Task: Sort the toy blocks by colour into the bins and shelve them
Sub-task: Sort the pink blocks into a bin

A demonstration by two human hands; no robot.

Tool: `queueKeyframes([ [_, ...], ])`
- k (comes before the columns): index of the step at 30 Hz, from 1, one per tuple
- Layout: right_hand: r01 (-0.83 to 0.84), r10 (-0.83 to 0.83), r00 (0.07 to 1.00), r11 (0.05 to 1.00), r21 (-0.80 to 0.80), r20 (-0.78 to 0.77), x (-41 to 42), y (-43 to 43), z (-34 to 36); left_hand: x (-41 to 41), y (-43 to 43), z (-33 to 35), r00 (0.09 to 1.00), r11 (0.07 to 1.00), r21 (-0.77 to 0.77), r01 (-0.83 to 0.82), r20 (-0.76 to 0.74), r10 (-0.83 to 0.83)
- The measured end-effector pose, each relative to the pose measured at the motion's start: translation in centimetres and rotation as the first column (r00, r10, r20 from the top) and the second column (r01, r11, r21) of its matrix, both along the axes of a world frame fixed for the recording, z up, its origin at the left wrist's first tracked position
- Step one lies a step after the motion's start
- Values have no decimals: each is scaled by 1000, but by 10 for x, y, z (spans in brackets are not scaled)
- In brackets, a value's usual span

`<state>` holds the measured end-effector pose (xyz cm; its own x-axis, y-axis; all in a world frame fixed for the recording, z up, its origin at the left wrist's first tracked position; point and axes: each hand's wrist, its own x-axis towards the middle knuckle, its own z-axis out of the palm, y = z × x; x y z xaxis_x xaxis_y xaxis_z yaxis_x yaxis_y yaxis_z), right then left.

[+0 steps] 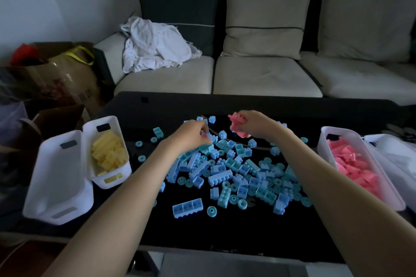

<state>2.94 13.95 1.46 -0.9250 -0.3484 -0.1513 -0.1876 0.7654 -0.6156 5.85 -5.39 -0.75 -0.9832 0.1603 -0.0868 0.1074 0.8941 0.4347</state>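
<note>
**Pinks nearly cleared, blues left to bin**

Sorting looked roughly half done. My right grip [256, 125] was closed around a handful of pink blocks [237, 125], held above the far edge of the pile. My left grip [191, 135] reached into the pile with its fingers curled, pinching what looked like a small pink piece [204, 135] among the blues.

The yellow blocks [108, 153] lay in their bin [99, 183] at the left of the worktop [225, 231]. A heap of pink ones filled the pink bin [323, 144] at the right. I could see no loose yellow on the worktop, and no pink beyond what I held.

The blue blocks [236, 171], bricks and round rings alike, lay spread across the middle, none of them binned. The empty bin [58, 175], just beside the yellow one, was my guess for them.

Left to do, as I judged it: drop both pink loads in the right-hand bin, gather all the blue, then shelve the three bins. No shelf was in view.
</note>
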Motion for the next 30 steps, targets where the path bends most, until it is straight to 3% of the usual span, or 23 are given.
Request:
queueKeyframes([
  [5, -21, 23, 999, 999, -28, 47, 16, 0, -21, 7, 26, -16, 995, 994, -63, 92, -42, -94],
  [11, 39, -42, 997, 998, -44, -65, 20, -5, -40, 5, 49, -21, 998, 989, -144, 36, -53, -44],
  [18, 50, -49, 999, 994, -95, 11, 22, -8, -48, 9, 59, -23, 989, 994, 7, -107, -98, 107],
  [23, 39, -40, 999, 999, -15, -28, 20, -5, -52, 14, 57, -21, 996, 994, 89, -57, -65, 63],
  [30, 115, -119, 990, 991, -64, -75, 19, 4, -47, 18, 58, -15, 996, 992, 121, -41, -69, 50],
])
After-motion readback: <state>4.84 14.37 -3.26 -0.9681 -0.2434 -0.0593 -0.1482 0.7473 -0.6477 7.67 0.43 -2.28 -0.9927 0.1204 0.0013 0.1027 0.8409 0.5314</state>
